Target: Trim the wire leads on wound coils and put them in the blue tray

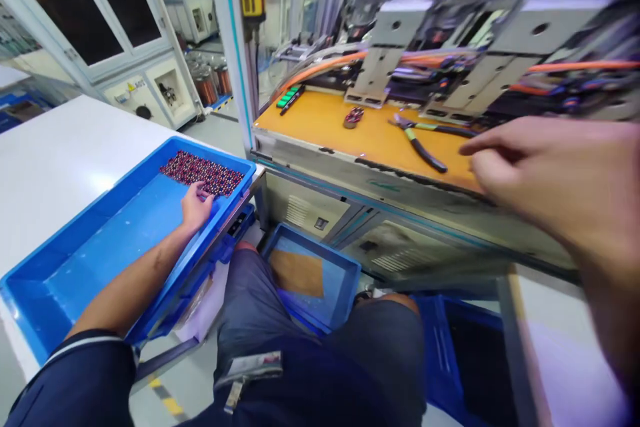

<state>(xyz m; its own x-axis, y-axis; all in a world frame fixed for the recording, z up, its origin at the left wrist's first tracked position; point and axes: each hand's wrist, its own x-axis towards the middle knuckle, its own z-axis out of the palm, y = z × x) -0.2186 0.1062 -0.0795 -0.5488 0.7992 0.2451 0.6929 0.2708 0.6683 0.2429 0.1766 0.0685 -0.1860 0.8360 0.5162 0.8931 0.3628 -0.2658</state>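
My left hand [197,205] reaches into a long blue tray [107,203], at the near edge of a block of small dark red parts [203,172] packed closely in rows. Its thumb and fingers are curled together there; what sits between them is too small to make out. My right hand [533,170] hangs over the right end of the orange worktop [320,121], blurred by motion. Its thumb and forefinger point left, close to each other, near a pair of pliers [417,140] lying with handles spread. A small reddish wound part [353,117] stands left of the pliers.
Machine fixtures [395,33] with orange hoses rise behind the worktop. A green item and a dark pen [291,100] lie at its left end. A blue bin [315,273] holding brown sheet stands between my legs; another blue bin [465,353] is at right. A white table [60,137] supports the tray.
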